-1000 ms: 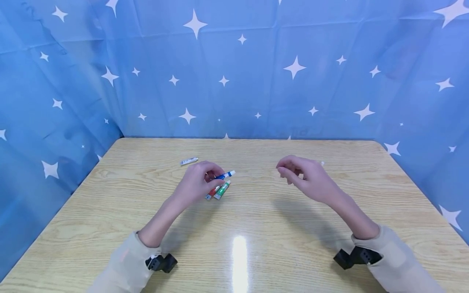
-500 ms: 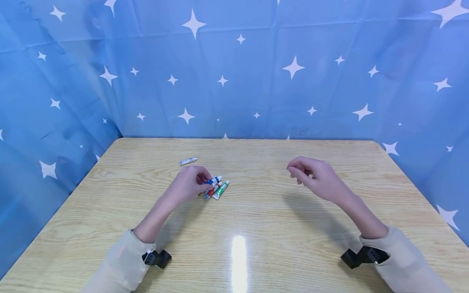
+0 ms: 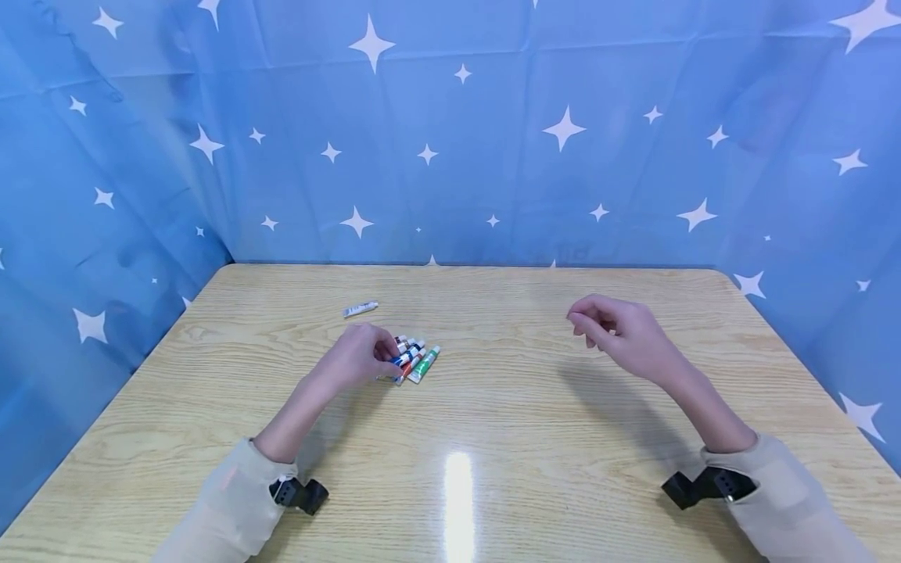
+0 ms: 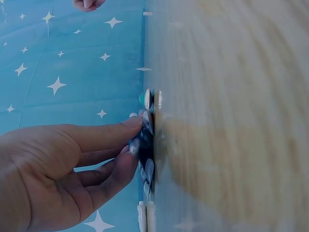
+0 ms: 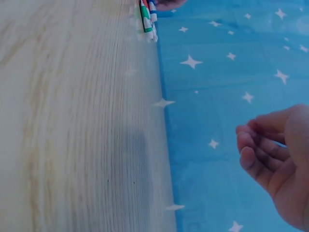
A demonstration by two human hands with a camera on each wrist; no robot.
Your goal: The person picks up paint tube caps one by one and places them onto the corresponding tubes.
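Note:
My left hand (image 3: 357,356) is at a small pile of paint tubes left of the table's middle. Its thumb and fingers pinch a blue paint tube (image 3: 407,357), low over the wood in the left wrist view. A green paint tube (image 3: 425,364) lies on the pile's right side, beside a red paint tube (image 3: 411,369). Other white-capped tubes are partly hidden by the fingers. My right hand (image 3: 626,332) hangs above the table on the right, fingers loosely curled, with nothing visible in them; the right wrist view shows this hand (image 5: 280,159) too.
A single white paint tube (image 3: 360,310) lies behind my left hand, apart from the pile. The wooden table (image 3: 535,453) reaches back to a blue cloth (image 3: 479,188) with white stars. Black wrist cameras (image 3: 299,496) sit on both sleeves.
My left hand has brought the blue paint tube leftward and down onto the pile, uncovering the red and green tubes more. My right hand has drifted to the right.

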